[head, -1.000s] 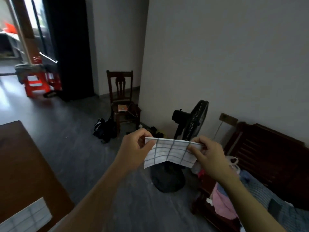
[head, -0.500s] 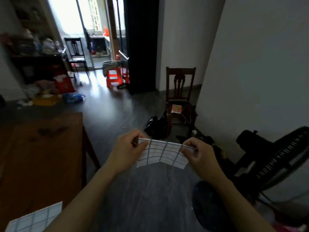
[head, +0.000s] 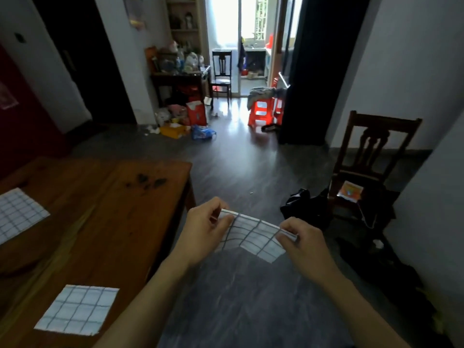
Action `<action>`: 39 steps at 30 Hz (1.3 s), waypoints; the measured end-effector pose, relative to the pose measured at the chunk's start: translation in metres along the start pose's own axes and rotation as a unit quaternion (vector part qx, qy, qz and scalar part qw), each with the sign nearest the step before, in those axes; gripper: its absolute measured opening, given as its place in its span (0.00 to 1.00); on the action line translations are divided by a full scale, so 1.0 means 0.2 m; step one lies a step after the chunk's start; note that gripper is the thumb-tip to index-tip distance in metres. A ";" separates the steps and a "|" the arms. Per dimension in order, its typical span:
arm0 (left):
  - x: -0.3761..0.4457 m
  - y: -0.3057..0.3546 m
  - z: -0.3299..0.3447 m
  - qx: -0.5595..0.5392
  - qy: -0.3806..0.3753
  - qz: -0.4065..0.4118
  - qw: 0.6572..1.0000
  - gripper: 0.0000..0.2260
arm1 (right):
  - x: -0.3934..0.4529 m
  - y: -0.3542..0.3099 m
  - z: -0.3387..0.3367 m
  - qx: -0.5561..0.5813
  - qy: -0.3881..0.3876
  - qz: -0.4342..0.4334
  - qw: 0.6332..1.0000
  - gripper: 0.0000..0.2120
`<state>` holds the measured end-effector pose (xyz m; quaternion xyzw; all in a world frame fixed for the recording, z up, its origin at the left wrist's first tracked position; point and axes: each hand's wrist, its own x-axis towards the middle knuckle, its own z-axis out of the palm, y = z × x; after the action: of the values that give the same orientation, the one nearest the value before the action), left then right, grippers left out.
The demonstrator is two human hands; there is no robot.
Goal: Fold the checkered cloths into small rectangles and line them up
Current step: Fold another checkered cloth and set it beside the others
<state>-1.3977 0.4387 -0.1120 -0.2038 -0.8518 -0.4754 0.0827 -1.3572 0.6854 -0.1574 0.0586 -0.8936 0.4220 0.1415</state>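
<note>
My left fingers (head: 221, 218) and right fingers (head: 285, 236) were curled tight, each set pinching one top corner of a folded checkered cloth (head: 253, 237), which hung stretched between them in mid-air over the floor (head: 251, 172), just off the right edge of the worktop (head: 130, 222). The left hand (head: 203, 232) gripped the nearer-to-worktop corner; the right hand (head: 303, 244) gripped the other, with several layers of fabric showing at the upper edge. The cloth sagged in the middle along a crease, its lower edge coming to a shallow notch, so I judged it folded more than once but not yet pressed flat.

On the worktop, a second cloth (head: 77, 310) lay flat near my end, already a small rectangle by the look of it. A third cloth (head: 17, 212) lay farther along at the left edge, partly cut off by the frame; whether it was fully folded I could not tell. The two were well apart and not squarely in line.

By my reckoning the task stood around the middle: one cloth finished, one in hand needing to be set down, and the lining up left to do. A chair (head: 371, 156) stood by the wall to the right.
</note>
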 end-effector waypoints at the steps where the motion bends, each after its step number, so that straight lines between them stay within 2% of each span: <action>1: 0.04 -0.03 -0.02 0.005 0.009 -0.003 1.000 0.04 | 0.08 0.01 0.04 -0.002 -0.011 -0.015 1.000 0.08; 7: 0.32 -0.28 -0.14 0.012 0.059 -0.027 0.998 0.03 | 0.60 0.00 0.28 -0.041 -0.059 -0.093 0.993 0.08; 14: 0.60 -0.53 -0.30 0.060 0.103 -0.067 0.991 0.02 | 1.15 -0.17 0.57 -0.054 -0.125 -0.211 0.968 0.05; 20: 0.66 -0.66 -0.45 0.085 0.126 -0.121 0.981 0.02 | 1.41 -0.24 0.86 0.021 -0.192 -0.257 0.947 0.03; 25: 0.67 -0.75 -0.54 0.096 0.160 -0.206 0.961 0.05 | 1.62 -0.25 1.07 0.111 -0.258 -0.251 0.927 0.03; 28: 0.63 -0.81 -0.55 0.122 0.174 -0.273 0.938 0.07 | 1.73 -0.26 1.16 0.163 -0.291 -0.236 0.913 0.05; 31: 0.57 -0.85 -0.55 0.133 0.201 -0.340 0.909 0.04 | 1.83 -0.27 1.23 0.198 -0.339 -0.237 0.889 0.06; 34: 0.50 -0.86 -0.52 0.104 0.265 -0.382 0.879 0.06 | 1.88 -0.27 1.32 0.213 -0.396 -0.255 0.856 0.05; 39: 0.35 -0.83 -0.44 0.077 0.434 -0.458 0.772 0.07 | 1.80 -0.31 1.50 0.209 -0.488 -0.282 0.799 0.05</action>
<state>-1.5357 0.3066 -0.1707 0.4456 -0.7515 -0.4280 0.2313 -1.7478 0.4204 -0.1833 0.5340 -0.6784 0.4560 -0.2162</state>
